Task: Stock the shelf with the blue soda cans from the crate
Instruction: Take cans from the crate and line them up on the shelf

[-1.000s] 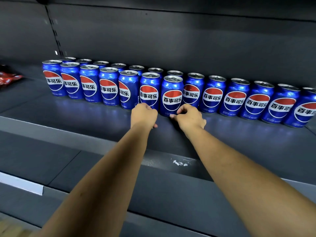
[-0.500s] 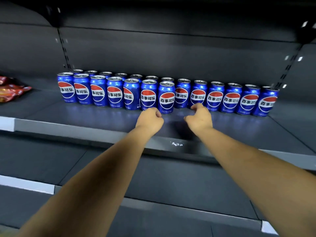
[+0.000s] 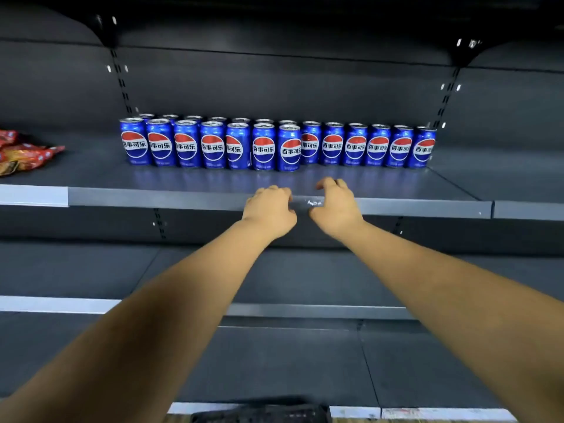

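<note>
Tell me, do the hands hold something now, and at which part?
Nothing is held. The left hand and right hand hover at the shelf edge, fingers loosely curled, apart from the cans.

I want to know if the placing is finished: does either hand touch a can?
Apart. The head view shows bare shelf between the cans and both the left hand and right hand, which hold nothing.

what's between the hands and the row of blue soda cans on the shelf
Only bare dark grey shelf board, in the head view, separates the left hand and right hand from the upright blue soda cans.
</note>
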